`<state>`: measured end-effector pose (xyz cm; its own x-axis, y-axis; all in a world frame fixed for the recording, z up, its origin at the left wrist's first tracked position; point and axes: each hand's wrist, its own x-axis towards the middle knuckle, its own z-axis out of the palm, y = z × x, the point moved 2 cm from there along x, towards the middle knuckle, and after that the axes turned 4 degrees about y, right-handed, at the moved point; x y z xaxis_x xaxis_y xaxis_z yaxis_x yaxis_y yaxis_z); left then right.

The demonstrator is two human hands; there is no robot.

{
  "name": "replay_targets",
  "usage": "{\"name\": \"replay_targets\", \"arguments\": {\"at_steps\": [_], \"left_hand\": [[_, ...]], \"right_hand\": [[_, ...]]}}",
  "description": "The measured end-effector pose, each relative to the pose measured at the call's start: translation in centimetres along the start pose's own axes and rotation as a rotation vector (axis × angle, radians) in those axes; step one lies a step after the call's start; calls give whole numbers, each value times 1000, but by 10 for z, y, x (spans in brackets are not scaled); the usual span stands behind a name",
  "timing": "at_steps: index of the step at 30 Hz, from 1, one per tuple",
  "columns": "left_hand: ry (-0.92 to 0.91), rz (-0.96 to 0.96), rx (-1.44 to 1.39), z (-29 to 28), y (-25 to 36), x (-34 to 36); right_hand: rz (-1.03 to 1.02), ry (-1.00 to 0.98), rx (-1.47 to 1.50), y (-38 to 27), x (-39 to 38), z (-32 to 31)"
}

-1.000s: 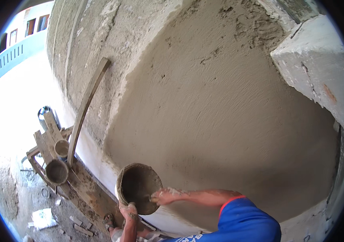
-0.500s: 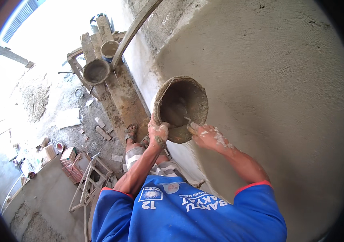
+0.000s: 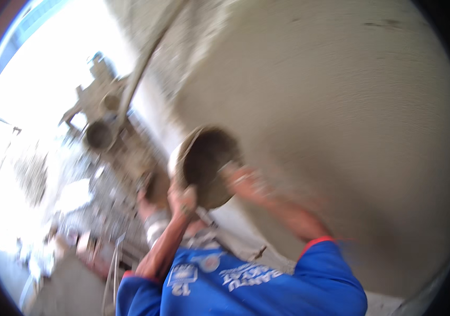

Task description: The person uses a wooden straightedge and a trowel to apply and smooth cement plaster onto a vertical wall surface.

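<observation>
My left hand (image 3: 182,200) is closed on the near left rim of a mortar-crusted bucket (image 3: 182,158), which is tilted so its dark inside faces me. My right hand (image 3: 246,183) is closed at the bucket's right side, its fingers reaching over the opening. It grips a trowel, whose bent metal shank shows in the earlier frame; motion blur and the bucket's shadow hide the tool now. Wet mortar streaks the back of that hand. How much mortar lies inside the bucket cannot be made out.
A plastered wall (image 3: 341,105) fills the right side. Below left runs a plank scaffold (image 3: 130,152) bearing a round mortar pan (image 3: 99,135) and a smaller bucket (image 3: 110,102). A slanting pole (image 3: 143,66) crosses above it. Rubble and boxes lie on the floor at left.
The whole view has swung and blurred, so the wall and scaffold appear shifted. The bucket sits lower and further left in the picture. My right hand has come further over its opening.
</observation>
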<state>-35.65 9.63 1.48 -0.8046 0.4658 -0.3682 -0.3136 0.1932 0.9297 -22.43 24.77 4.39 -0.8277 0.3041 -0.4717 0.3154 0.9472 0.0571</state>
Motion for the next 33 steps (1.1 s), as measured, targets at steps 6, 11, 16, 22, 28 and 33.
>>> {"name": "replay_targets", "arguments": {"at_steps": [6, 11, 16, 22, 28, 33], "left_hand": [[-154, -34, -335, -2, -32, 55], [-161, -15, 9, -13, -19, 73], [-246, 48, 31, -13, -9, 100], [-281, -1, -212, -11, 35, 107], [-292, 88, -101, -17, 4, 121], [-347, -101, -126, -28, 24, 122]], "right_hand": [[-73, 144, 387, -39, -19, -60], [124, -219, 502, 4, 13, -21], [367, 178, 316, 1, 20, -86], [248, 54, 454, -43, 30, -97], [36, 99, 554, -22, 27, -34], [337, -7, 451, -1, 30, -75]]}}
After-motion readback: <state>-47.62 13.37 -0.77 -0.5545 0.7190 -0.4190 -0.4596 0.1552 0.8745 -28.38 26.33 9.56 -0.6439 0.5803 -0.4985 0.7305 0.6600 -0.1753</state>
